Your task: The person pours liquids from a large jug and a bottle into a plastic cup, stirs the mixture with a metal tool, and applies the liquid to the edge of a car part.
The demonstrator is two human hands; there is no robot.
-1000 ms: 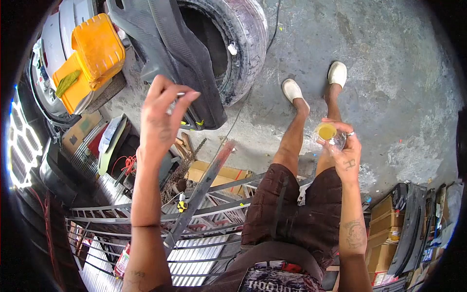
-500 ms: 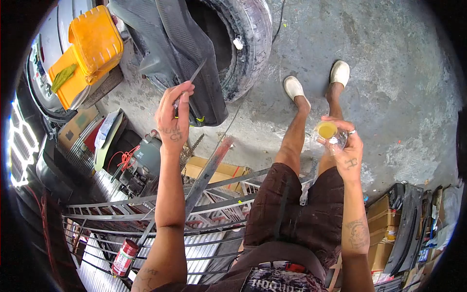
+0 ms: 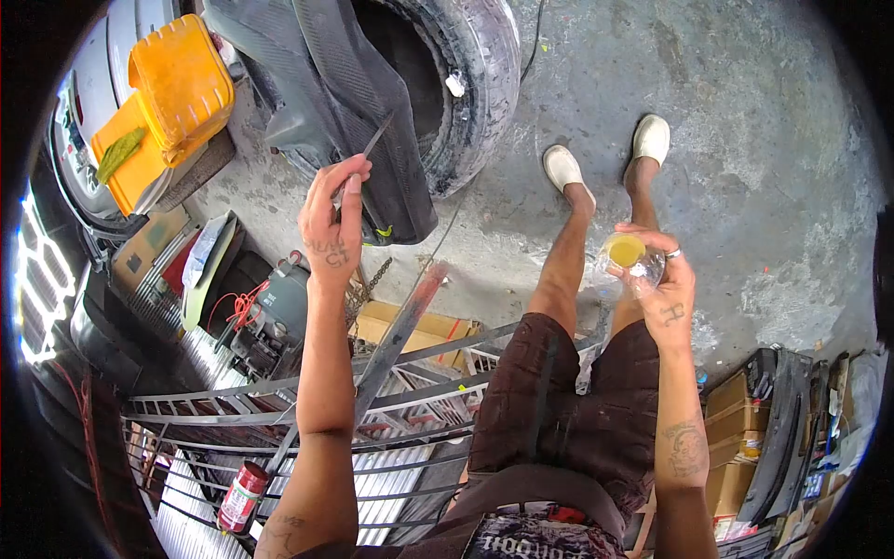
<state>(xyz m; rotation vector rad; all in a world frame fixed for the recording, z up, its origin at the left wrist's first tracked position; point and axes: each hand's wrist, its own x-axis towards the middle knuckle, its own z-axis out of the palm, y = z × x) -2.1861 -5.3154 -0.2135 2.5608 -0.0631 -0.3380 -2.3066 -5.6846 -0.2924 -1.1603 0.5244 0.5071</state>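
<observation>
Above the near end of a dark textured panel (image 3: 368,102), my left hand (image 3: 333,219) pinches a thin flat blade-like tool (image 3: 378,134), its tip pointing up and to the right. The panel lies on a large dusty tyre (image 3: 484,93). On the right, in front of my lower leg, my right hand (image 3: 659,265) has its fingers wrapped round a small clear plastic cup (image 3: 644,276) with a yellowish round area (image 3: 625,250) at its top. The two hands are well apart.
An orange container (image 3: 182,88) stands at the upper left. A compressor-like machine (image 3: 275,303) and a metal rack (image 3: 410,401) lie lower left, with a red can (image 3: 242,497). Cardboard boxes (image 3: 736,419) and dark panels (image 3: 780,447) are at lower right.
Both hands stay almost where they were, with the same things held. The clear cup in my right hand shows slightly more of its side. The surroundings have shifted very slightly in view.
</observation>
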